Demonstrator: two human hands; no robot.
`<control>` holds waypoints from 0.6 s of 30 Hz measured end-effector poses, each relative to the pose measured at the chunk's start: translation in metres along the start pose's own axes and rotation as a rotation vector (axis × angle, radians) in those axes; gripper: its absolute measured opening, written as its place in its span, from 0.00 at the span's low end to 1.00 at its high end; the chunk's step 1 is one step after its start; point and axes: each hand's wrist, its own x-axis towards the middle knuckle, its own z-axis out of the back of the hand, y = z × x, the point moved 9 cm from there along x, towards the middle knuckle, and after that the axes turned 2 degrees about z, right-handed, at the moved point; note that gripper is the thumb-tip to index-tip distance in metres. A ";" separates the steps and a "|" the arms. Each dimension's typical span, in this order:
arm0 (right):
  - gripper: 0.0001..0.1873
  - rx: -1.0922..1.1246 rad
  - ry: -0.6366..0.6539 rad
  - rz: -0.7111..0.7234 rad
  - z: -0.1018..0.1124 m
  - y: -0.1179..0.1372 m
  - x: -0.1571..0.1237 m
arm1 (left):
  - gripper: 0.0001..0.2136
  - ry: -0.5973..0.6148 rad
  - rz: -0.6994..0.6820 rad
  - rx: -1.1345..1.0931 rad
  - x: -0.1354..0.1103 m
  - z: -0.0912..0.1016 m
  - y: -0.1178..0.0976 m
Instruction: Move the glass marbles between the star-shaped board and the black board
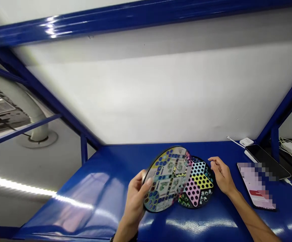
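My left hand (137, 191) grips the left edge of a round printed game-board lid (164, 178), thumb on its face. The lid is see-through in part, with a flying-chess-like print, and stands tilted above the table. Partly behind it lies a round Chinese checkers board (197, 181) with a coloured star of dark holes. Glass marbles (205, 195) sit in the compartments around the star; the lid hides the board's left part. Just off the board's right edge hovers my right hand (222, 176), fingers loosely bent and apart, with nothing visible in it.
The boards are on a blue tabletop (110, 188). To the right lie a phone with a lit screen (256, 191), a dark tablet-like device (268, 161), a white charger (246, 142) and cables. A white panel (161, 94) in a blue frame (146, 20) rises behind.
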 end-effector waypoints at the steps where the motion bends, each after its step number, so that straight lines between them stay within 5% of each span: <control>1: 0.23 0.001 -0.001 0.000 0.000 0.001 0.000 | 0.22 -0.049 -0.032 -0.019 -0.009 0.017 -0.011; 4: 0.23 -0.006 0.018 0.003 -0.003 0.004 -0.002 | 0.18 -0.376 -0.278 0.096 -0.032 0.074 -0.048; 6: 0.23 -0.009 0.043 0.003 -0.007 0.004 -0.003 | 0.18 -0.488 -0.505 0.321 -0.040 0.085 -0.066; 9: 0.22 -0.006 0.085 0.003 -0.012 0.004 -0.005 | 0.16 -0.282 -0.657 0.683 -0.025 0.056 -0.049; 14: 0.20 -0.025 0.104 0.018 -0.016 0.001 -0.004 | 0.09 0.075 -0.448 0.994 -0.002 0.022 0.038; 18: 0.20 -0.064 0.098 0.016 -0.015 -0.004 -0.003 | 0.10 0.208 -0.404 1.001 -0.010 0.006 0.059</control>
